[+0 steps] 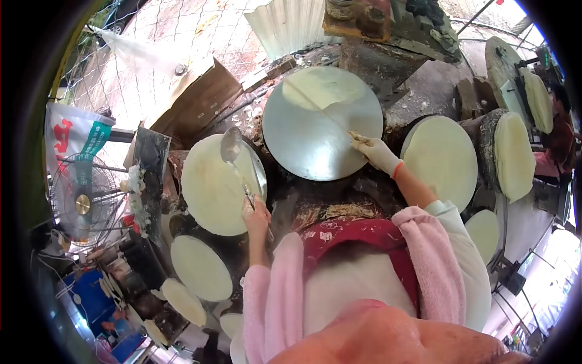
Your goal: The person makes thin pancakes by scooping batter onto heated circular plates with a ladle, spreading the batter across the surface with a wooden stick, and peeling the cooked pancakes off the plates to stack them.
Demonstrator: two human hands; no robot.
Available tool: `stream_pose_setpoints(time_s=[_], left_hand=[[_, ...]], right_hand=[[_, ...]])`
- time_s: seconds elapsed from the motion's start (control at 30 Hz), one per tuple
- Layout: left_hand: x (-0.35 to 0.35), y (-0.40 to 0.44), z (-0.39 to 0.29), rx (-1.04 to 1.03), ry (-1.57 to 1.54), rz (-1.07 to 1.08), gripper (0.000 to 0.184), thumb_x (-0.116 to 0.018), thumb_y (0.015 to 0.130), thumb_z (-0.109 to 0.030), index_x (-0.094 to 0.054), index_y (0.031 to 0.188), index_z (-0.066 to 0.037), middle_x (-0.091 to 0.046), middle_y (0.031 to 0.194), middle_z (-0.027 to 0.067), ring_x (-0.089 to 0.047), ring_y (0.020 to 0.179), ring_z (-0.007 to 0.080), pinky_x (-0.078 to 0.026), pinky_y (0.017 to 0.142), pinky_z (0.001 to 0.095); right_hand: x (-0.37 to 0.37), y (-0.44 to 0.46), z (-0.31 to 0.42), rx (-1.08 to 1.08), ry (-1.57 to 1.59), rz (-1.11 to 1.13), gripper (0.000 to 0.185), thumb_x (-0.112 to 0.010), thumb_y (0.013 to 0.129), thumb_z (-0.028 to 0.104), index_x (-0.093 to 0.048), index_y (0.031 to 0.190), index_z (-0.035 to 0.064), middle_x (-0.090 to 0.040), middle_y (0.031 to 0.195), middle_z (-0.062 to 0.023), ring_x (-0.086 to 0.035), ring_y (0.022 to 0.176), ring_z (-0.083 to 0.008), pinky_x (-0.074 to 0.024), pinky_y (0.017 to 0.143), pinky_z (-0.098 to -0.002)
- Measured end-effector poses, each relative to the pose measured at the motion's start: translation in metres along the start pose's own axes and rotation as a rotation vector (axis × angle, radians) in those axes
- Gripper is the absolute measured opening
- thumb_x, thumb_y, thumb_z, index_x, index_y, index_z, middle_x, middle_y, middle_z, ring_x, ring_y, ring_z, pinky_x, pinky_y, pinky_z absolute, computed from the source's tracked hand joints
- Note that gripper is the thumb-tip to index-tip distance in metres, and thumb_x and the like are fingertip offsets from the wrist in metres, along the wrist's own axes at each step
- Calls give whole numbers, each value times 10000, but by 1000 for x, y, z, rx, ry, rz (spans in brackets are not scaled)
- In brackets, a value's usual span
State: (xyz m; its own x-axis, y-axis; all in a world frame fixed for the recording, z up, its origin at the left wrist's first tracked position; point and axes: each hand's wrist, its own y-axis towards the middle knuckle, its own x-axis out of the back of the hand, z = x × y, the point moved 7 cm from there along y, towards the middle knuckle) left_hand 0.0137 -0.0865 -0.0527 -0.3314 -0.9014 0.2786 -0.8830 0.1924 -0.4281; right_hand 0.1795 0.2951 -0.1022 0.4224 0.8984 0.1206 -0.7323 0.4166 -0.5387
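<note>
In front of me lies a round metal griddle, with pale batter spread over its far part. My right hand, in a whitish glove with a red band at the wrist, is closed around the near end of a long thin spreading stick, which slants across the griddle along the edge of the batter. My left hand is closed on the handle of a metal ladle. The ladle's bowl is over a second griddle at left, which carries a large thin pancake.
More round pancakes lie to the right and at lower left. A cardboard box and a standing fan are at left. Beyond the central griddle stand a corrugated sheet and a dirty orange container.
</note>
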Motion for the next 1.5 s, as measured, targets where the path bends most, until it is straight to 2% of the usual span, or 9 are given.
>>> stream_pose_setpoints(time_s=[0.1,0.3,0.53,0.73,0.83,1.07,1.33,1.47,1.5], left_hand=[[-4,-12,4,69,-48,-48,141,-489,1021,-156,-508,972,-26,-418,588,-3,-391,387,89,-312,348,255],[-13,-24,12,97,-48,-42,101,-503,1021,-148,-473,986,-58,-416,600,-12,-389,409,82,-318,357,248],[-15,-36,16,166,-48,-75,123,-526,1012,-158,-473,998,-48,-450,597,4,-390,394,91,-310,346,254],[-14,-38,21,191,-63,-86,141,-534,1008,-169,-477,980,-44,-452,589,8,-400,385,100,-311,343,268],[-11,-35,25,197,-52,-102,149,-537,1006,-173,-478,960,-44,-453,589,6,-402,385,101,-310,343,270],[-6,-39,34,213,-49,-118,167,-556,999,-198,-503,974,-42,-461,604,-3,-401,406,74,-298,345,239],[23,-7,80,22,406,-161,266,-509,983,-197,-546,1003,66,-625,807,273,-599,734,458,-487,696,485],[0,26,38,-452,993,-163,282,-514,973,-203,-550,1008,75,-623,904,338,-607,843,510,-486,743,538],[-5,36,34,-430,960,-160,281,-517,973,-204,-550,998,73,-625,892,334,-613,835,505,-492,733,538]], right_hand=[[56,14,-10,143,-132,-97,538,-698,922,299,-571,1329,-30,-665,1237,-60,-594,1116,-109,-445,993,-256],[23,22,-1,-112,-101,145,505,-659,940,296,-575,1343,4,-687,1149,-55,-601,962,-88,-470,831,-230],[80,61,19,347,-80,34,503,-664,932,283,-575,1348,16,-683,1210,-83,-629,1087,-156,-464,968,-283],[34,56,-9,-63,-100,355,478,-650,945,254,-569,1371,52,-672,1226,-69,-594,1109,-132,-430,997,-269],[57,51,15,216,-242,356,487,-686,922,245,-585,1345,26,-680,1207,-49,-618,1050,-123,-474,936,-266],[53,99,-1,27,-178,484,471,-683,927,212,-586,1342,13,-661,1126,4,-509,765,-29,-433,679,-195],[77,106,50,88,-242,364,463,-650,939,242,-589,1342,23,-672,1203,-3,-580,950,-50,-451,731,-211],[44,91,34,64,-448,611,457,-649,932,276,-604,1347,90,-631,792,58,-511,671,-40,-390,580,-211],[53,67,35,-193,-466,612,453,-671,915,274,-621,1330,100,-510,673,82,-419,584,-33,-321,527,-209]])
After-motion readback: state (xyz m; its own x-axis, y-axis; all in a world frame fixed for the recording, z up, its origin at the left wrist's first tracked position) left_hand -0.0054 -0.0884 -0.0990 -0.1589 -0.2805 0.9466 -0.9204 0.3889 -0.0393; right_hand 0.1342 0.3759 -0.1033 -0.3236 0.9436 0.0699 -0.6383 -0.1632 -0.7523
